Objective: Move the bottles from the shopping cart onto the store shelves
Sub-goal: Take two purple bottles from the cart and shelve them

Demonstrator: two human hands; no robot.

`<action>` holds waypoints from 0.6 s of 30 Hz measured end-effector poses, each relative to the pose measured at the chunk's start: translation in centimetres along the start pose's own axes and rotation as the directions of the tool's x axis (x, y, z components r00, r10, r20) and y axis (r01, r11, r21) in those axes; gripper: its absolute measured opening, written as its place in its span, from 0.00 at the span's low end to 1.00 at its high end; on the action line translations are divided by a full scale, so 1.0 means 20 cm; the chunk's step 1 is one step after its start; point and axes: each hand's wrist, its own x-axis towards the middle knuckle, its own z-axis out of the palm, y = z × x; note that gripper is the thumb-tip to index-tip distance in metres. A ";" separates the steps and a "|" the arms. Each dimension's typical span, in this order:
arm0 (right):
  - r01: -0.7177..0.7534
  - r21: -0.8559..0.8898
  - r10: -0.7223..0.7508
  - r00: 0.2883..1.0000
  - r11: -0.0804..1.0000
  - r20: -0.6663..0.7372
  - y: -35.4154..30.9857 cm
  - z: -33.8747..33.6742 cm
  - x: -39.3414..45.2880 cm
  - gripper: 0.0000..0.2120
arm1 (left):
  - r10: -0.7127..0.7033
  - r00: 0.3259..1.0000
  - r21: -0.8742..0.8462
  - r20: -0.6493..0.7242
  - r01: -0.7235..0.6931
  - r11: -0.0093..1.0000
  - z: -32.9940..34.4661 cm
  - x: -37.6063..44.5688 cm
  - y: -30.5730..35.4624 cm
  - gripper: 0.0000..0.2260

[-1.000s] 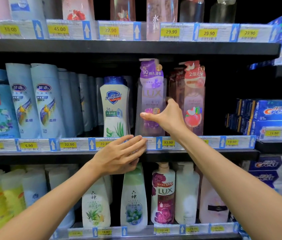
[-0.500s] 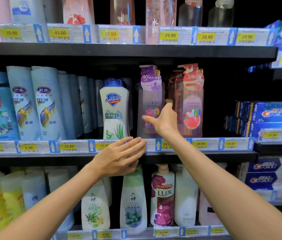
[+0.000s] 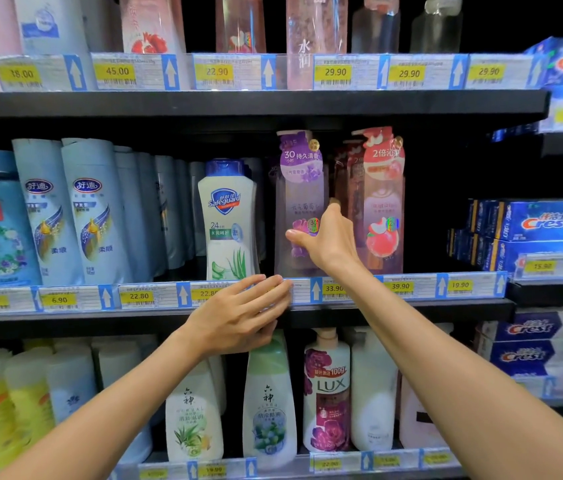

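Nearest the camera, two bare forearms are stretched toward the shelving. The left hand (image 3: 238, 317) is held flat with straight fingers, its fingertips laid against the price-label rail (image 3: 307, 291) at the front edge of the middle shelf (image 3: 411, 308); nothing is gripped by it. Just beyond and above, the right hand (image 3: 325, 237) is wrapped about the lower body of the purple Lux bottle (image 3: 299, 188), with the thumb across the front face and the fingers reaching behind its right side, where they are hidden.

The purple bottle is stood upright on the middle shelf, at the front of its row, between the white Safeguard bottle (image 3: 230, 220) on the left and the pink-red Lux bottle (image 3: 382, 199) on the right, close to both. Whether its base is fully settled cannot be told, as it is hidden behind the rail. The shopping cart is not in view.

The bottle is judged to be a tall, stiff, clear plastic pump pack, fairly heavy if full, smooth and likely slippery, and top-heavy enough to tip against its neighbours. It is best held low around the body, as now, not by the pump head. Placement is judged nearly complete.
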 end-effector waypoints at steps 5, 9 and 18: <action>-0.005 -0.063 0.006 1.000 0.998 0.026 0.01 -0.01 0.01 0.31 | -0.003 1.000 -0.006 0.011 0.003 1.000 0.00 0.00 0.00 0.15; -0.021 -0.062 0.025 0.998 0.998 0.058 0.02 0.00 -0.01 0.35 | -0.003 1.000 -0.005 0.023 0.003 1.000 -0.01 0.01 0.00 0.15; 0.314 -0.093 -0.326 0.929 0.945 -0.174 0.07 -0.01 -0.20 0.23 | -0.032 0.996 -0.037 0.086 0.036 0.999 -0.03 0.02 0.00 0.13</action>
